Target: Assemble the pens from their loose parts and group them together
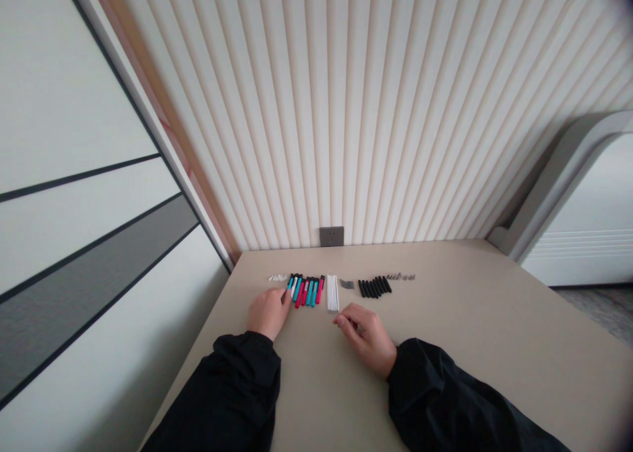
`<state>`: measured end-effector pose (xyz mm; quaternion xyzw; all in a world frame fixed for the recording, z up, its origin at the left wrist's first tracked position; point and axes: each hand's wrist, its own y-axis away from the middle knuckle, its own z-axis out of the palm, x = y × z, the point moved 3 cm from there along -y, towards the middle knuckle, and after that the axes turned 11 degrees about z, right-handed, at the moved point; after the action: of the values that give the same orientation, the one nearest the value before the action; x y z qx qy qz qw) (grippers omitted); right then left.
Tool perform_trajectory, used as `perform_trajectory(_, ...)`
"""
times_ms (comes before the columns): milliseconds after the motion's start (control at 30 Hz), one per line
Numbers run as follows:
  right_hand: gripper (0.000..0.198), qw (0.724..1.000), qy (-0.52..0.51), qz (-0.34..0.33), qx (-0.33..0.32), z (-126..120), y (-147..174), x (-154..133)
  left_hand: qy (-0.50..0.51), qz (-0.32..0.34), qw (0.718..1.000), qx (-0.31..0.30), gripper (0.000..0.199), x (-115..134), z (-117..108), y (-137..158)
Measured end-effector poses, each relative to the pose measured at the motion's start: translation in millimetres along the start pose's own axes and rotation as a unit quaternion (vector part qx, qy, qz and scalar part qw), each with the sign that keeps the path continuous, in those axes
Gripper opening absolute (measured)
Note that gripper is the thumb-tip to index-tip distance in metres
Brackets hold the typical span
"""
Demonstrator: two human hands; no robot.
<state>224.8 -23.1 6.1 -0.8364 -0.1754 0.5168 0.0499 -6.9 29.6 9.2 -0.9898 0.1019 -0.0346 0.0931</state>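
My left hand [270, 312] is at the left end of a row of pen barrels [307, 292], its fingers closed on the leftmost barrel, which they partly cover. The barrels are teal, red and white with black ends. To their right, a bundle of thin white pen refills [333, 294] lies side by side. Just below the refills rests my right hand [366, 337], fingers curled with thumb and forefinger together; I see nothing in it.
Small white pieces [277, 277] lie left of the barrels. Right of the refills are small grey springs [347, 284], short black tubes [374, 286] and small metallic tips [400, 277]. The beige table [316, 399] meets a ribbed wall with a dark socket [331, 236].
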Motion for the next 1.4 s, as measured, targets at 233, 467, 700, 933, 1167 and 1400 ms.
perform_trajectory(233, 0.031, 1.000, 0.000, -0.003, -0.003, -0.1, 0.4, -0.8, 0.002, 0.002, 1.000, -0.007, 0.040, 2.2, -1.2, -0.3)
perform_trajectory(467, 0.032, 1.000, 0.007, -0.005, -0.005, 0.5, 0.2, -1.4, -0.005, 0.008, 1.000, -0.006, 0.039, 2.9, -0.6, 0.3)
perform_trajectory(700, 0.032, 1.000, 0.003, -0.007, -0.011, 0.6, 0.0, -1.9, -0.004, 0.009, 1.000, 0.006, 0.035, 2.4, 1.8, 1.0)
perform_trajectory(933, 0.028, 1.000, 0.006, -0.006, -0.020, 0.7, 0.6, -2.4, -0.002, 0.075, 0.994, 0.084, 0.031, 7.9, -8.8, -0.3)
perform_trajectory(1167, 0.025, 1.000, 0.007, -0.007, -0.021, 0.8, 0.0, -1.7, 0.066, 0.223, 0.966, 0.110, 0.027, 20.0, -12.1, 2.9)
perform_trajectory(1400, 0.025, 1.000, 0.015, -0.009, -0.025, 1.8, 0.6, -0.7, 0.060, 0.238, 0.967, 0.065, 0.032, 20.5, -10.7, 6.1)
